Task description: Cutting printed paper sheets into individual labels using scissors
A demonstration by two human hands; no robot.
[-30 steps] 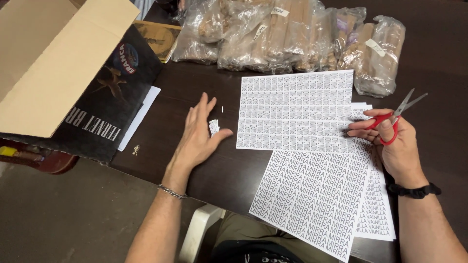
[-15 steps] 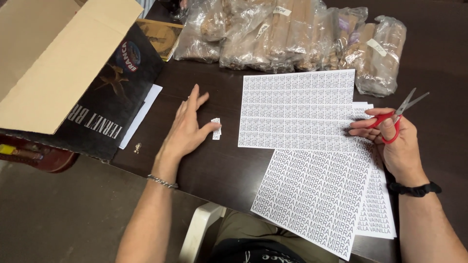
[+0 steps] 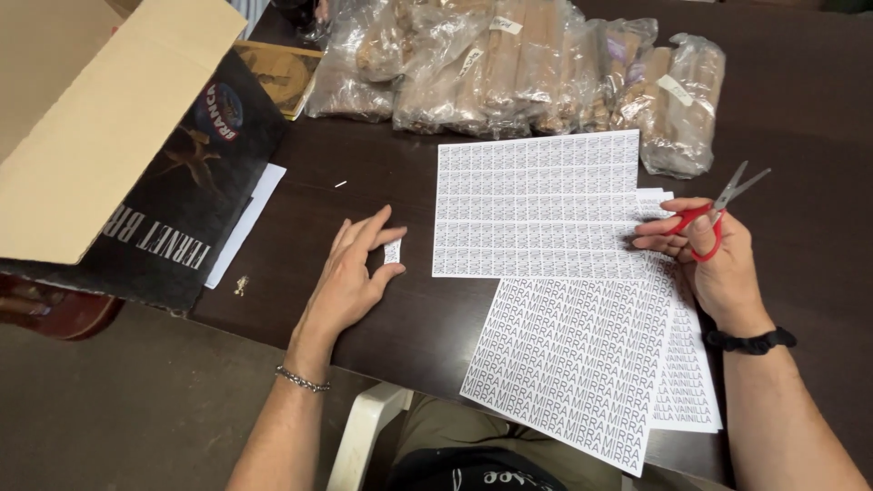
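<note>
My left hand (image 3: 350, 277) lies flat on the dark table (image 3: 382, 182), fingers stretched out. A small white paper label (image 3: 393, 252) rests on the table between its forefinger tip and thumb, touching them. My right hand (image 3: 718, 264) grips red-handled scissors (image 3: 714, 214), blades pointing up and to the right, and rests on the right edge of a white sheet of small printed labels (image 3: 536, 205). That sheet overlaps further printed label sheets (image 3: 573, 364) lying nearer to me.
Several clear plastic bags of brown sticks (image 3: 518, 64) line the far side of the table. An open black cardboard box (image 3: 118, 164) with a tan flap stands at the left, with white paper (image 3: 245, 227) under it. A white plastic chair (image 3: 364, 436) is below the table edge.
My left hand has slid towards the right and turned slightly, bringing the small label along the table to between forefinger and thumb. My right hand with the scissors has stayed put.
</note>
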